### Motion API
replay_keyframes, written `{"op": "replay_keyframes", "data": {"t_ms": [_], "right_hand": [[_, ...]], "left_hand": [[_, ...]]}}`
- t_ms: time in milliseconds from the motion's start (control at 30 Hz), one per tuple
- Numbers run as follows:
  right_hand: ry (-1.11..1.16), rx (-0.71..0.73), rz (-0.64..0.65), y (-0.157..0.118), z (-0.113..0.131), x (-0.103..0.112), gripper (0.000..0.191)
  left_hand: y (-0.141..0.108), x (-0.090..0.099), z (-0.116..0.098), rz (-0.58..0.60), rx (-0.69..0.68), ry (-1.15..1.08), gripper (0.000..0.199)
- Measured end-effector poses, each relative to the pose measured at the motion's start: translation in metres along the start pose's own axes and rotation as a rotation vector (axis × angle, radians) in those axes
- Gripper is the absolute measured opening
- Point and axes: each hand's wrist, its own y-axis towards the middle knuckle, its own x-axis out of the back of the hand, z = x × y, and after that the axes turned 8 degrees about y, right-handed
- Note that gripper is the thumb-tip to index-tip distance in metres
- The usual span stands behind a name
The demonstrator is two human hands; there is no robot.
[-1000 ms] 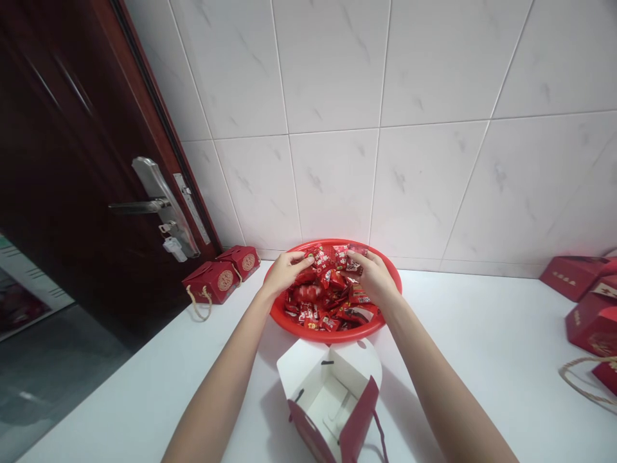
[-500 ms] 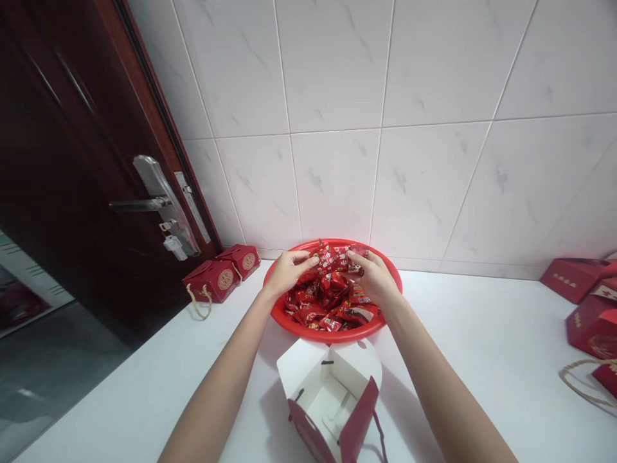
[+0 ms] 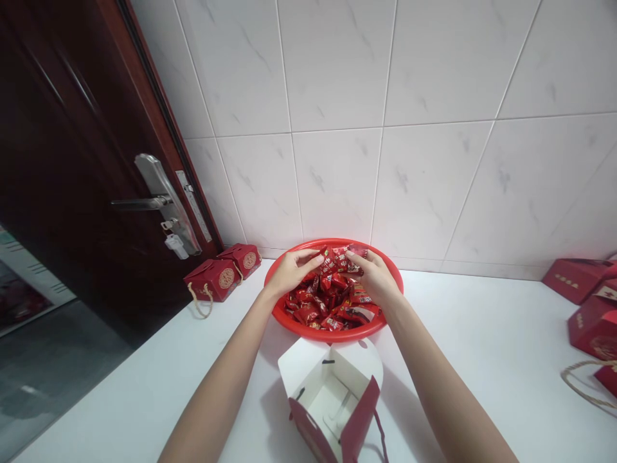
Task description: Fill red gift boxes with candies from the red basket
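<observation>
A round red plastic basket (image 3: 332, 335) holds a heap of red-wrapped candies (image 3: 313, 307). Over its far half, my left hand (image 3: 292, 272) is closed with thumb and fingers on a red candy packet (image 3: 328, 262). Beside it, my right hand (image 3: 374, 275) pinches another red packet (image 3: 355, 251). The two packets meet or overlap between my hands; where one ends is hard to make out. In front of the basket, between my forearms, stands an open gift box (image 3: 332, 399), white inside and dark red outside, its flaps spread.
Two closed red gift boxes (image 3: 212, 278) with rope handles sit at the left by the wall. More red boxes (image 3: 590, 321) stand at the right end of the white table (image 3: 472, 341). A dark door (image 3: 87, 128) with keys in its lock is at the left.
My left hand has shifted slightly right, closer to my right hand, and its packet has tilted and lowered a little. My right hand has stayed almost still.
</observation>
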Motion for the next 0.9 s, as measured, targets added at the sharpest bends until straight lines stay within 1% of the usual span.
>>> {"op": "replay_keyframes", "data": {"t_ms": [100, 167, 300, 367, 433, 533, 700, 800, 900], "right_hand": [[-0.037, 0.019, -0.007, 0.000, -0.001, 0.000, 0.028], [-0.098, 0.053, -0.054, 0.001, -0.003, 0.001, 0.028], [-0.297, 0.204, -0.193, 0.005, -0.009, 0.005, 0.026], [-0.324, 0.259, -0.225, 0.007, -0.011, 0.006, 0.028], [-0.340, 0.260, -0.215, 0.008, -0.011, 0.006, 0.026], [-0.419, 0.236, -0.179, 0.006, -0.009, 0.006, 0.017], [-0.505, 0.198, -0.182, 0.006, -0.011, 0.007, 0.011], [-0.503, 0.156, -0.154, 0.006, -0.013, 0.008, 0.011], [-0.463, 0.173, -0.176, 0.003, -0.011, 0.006, 0.011]], "left_hand": [[-0.001, 0.001, -0.002, 0.041, -0.015, 0.028, 0.047], [-0.002, 0.002, -0.002, 0.020, -0.014, 0.045, 0.047], [-0.002, 0.004, -0.002, -0.013, -0.026, 0.074, 0.046], [-0.002, 0.004, -0.002, -0.005, -0.039, 0.081, 0.045], [-0.002, 0.004, -0.002, -0.001, -0.045, 0.084, 0.044], [-0.001, 0.003, 0.000, -0.020, -0.033, 0.075, 0.044], [0.000, 0.004, 0.005, -0.073, 0.011, 0.044, 0.045], [-0.001, 0.004, 0.005, -0.067, 0.002, 0.041, 0.043], [-0.002, 0.004, 0.003, -0.038, -0.007, 0.046, 0.041]]}}
